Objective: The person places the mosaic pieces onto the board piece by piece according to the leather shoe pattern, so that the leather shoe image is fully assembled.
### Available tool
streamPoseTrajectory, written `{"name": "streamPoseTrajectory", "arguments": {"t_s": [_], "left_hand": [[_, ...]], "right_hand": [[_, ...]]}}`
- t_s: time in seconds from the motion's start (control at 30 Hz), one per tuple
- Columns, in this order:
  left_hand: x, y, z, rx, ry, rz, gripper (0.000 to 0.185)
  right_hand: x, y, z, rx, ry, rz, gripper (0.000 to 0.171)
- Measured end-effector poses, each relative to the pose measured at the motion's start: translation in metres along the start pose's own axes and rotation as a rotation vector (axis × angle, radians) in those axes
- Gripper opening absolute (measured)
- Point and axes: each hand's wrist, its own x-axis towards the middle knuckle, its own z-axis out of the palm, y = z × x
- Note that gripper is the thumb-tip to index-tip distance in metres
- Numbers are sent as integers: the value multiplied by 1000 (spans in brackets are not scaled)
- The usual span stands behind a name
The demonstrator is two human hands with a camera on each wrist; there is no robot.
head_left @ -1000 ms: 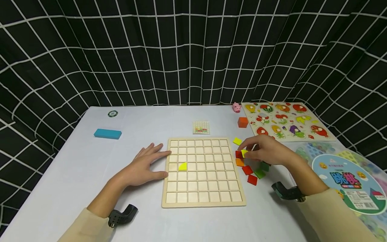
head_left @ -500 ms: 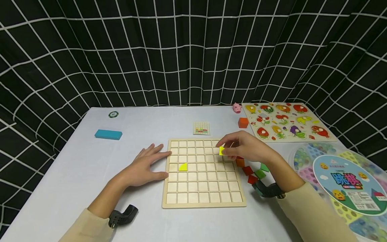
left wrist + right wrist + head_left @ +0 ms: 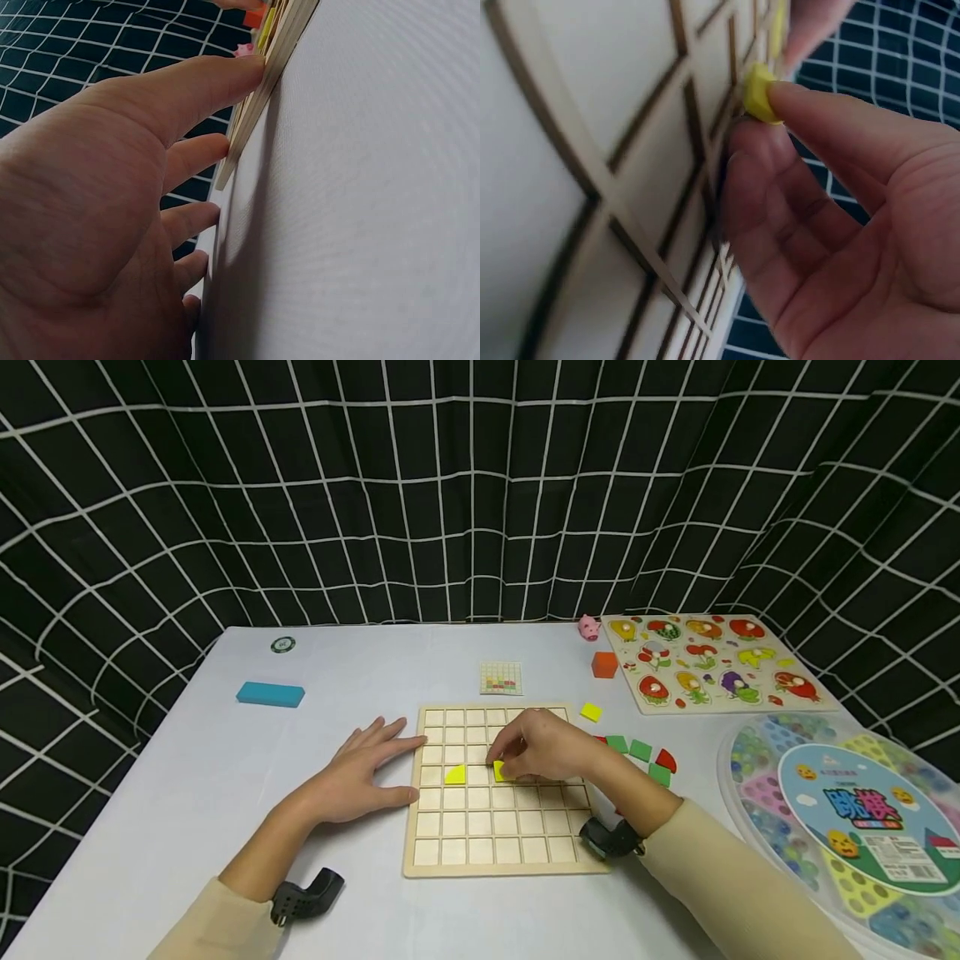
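In the centre of the head frame, the right hand (image 3: 546, 747) pinches a yellow tile (image 3: 498, 771) between its fingers over the wooden grid board (image 3: 506, 869). Left of centre, the left hand (image 3: 352, 781), fingers extended, touches the board's edge.

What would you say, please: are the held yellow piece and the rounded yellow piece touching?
Apart: the head view shows bare wooden board between the held yellow piece and the rounded yellow piece.
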Motion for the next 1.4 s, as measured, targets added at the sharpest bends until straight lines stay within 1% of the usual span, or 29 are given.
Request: {"name": "streamPoseTrajectory", "arguments": {"t_s": [0.23,0.3,0.43,0.57,0.7,0.77,0.97,1.27,1.4], "left_hand": [[1,1,0,-2,-12,-6,70],[2,2,-1,-1,-10,-1,70],[3,2,-2,11,-3,1,70],[3,2,-2,11,-7,1,70],[3,3,-3,9,-10,2,70],[4,3,-4,12,-10,-2,70],[4,1,-4,15,4,3,70],[2,0,-2,8,7,12,69],[2,0,-1,3,4,8,69]], "right_hand": [[-1,-4,8,-38,46,61,14],[-1,-5,7,-53,59,57,13],[-1,-6,7,-98,75,19,11],[-2,-8,8,-148,90,20,11],[-2,-10,9,-190,104,1,18],[-3,-11,10,-206,110,-18,18],[-3,-13,11,-218,127,-22,9],[-2,-14,12,-211,99,-8,12],[-3,-13,13,-201,92,-28,11]]}}
